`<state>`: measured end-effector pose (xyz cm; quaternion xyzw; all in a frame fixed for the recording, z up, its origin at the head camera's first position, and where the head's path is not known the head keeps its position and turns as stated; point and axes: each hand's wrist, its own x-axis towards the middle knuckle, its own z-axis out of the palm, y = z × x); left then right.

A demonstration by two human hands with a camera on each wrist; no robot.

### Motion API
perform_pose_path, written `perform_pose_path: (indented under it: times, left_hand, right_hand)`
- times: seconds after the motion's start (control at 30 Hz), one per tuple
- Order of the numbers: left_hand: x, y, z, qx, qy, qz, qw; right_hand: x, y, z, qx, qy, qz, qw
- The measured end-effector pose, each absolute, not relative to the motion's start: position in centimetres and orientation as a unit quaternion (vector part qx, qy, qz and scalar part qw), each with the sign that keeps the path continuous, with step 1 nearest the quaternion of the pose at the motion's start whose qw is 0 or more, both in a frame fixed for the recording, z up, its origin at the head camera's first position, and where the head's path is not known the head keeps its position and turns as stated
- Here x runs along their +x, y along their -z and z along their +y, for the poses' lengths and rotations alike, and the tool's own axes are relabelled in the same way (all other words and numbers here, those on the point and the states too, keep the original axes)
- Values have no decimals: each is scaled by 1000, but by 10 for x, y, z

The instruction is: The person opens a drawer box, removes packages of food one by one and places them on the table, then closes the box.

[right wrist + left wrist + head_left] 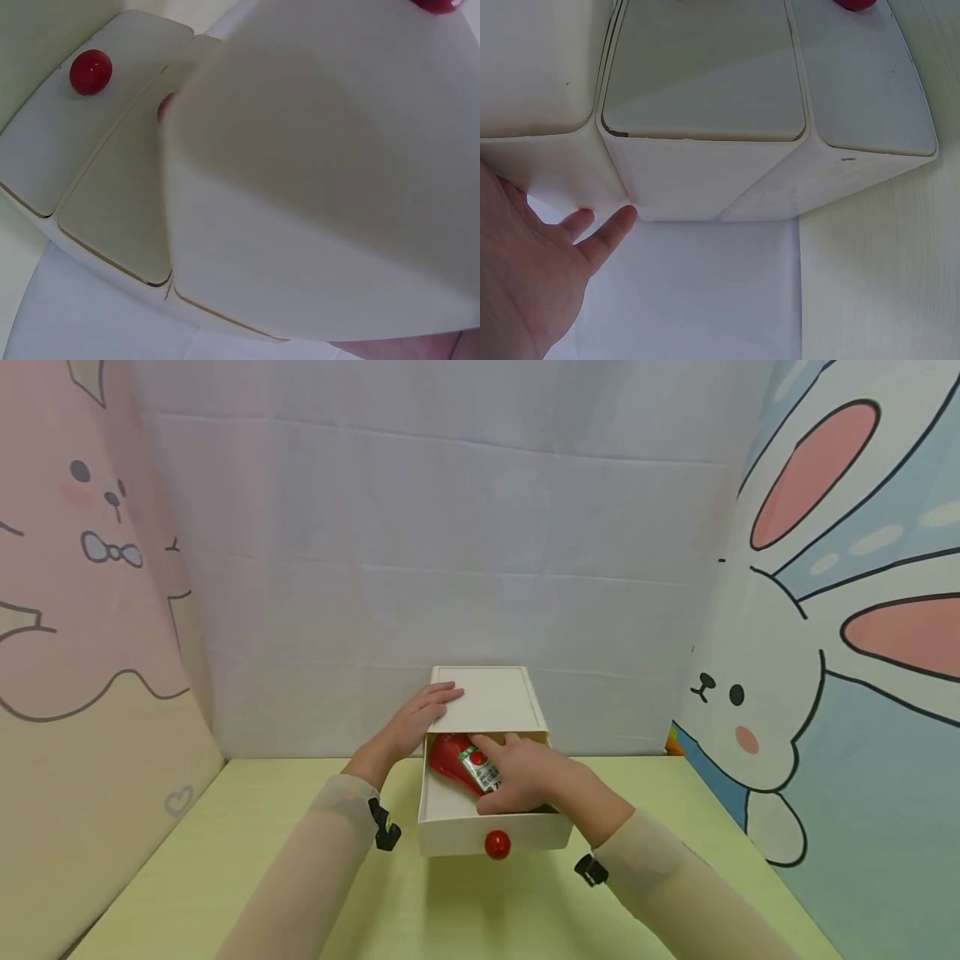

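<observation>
A white drawer cabinet (489, 697) stands on the table with its top drawer (457, 835) pulled out. Inside that drawer lies a red ketchup bottle (450, 758), its label slanting toward the front right. My right hand (528, 772) reaches into the drawer and grips the bottle, thumb and forefinger at either side of its label end; the hand hides the rest. On the cabinet's upper left edge rests my left hand (411, 720), fingers extended over the top. In the left wrist view, fingertips of the left hand (536, 262) lie along the cabinet's side.
A red round knob (497, 844) sits on the open drawer's front. Below, the lower drawers stay closed, one with a red knob (91, 72). The pale yellow table (300, 827) meets a white cloth (450, 527) behind and printed cartoon panels at both sides.
</observation>
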<state>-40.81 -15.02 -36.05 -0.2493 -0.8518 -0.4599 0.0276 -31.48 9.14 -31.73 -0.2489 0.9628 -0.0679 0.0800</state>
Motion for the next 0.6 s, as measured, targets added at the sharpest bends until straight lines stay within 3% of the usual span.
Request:
perform_pose_path:
  times: [0.23, 0.6]
  left_hand:
    - [-409, 362, -152, -245, 458, -854, 27]
    - [-411, 362, -151, -250, 468, -847, 23]
  right_hand:
    - [-314, 312, 92, -236, 93, 963, 91]
    - [-309, 298, 97, -284, 104, 953, 22]
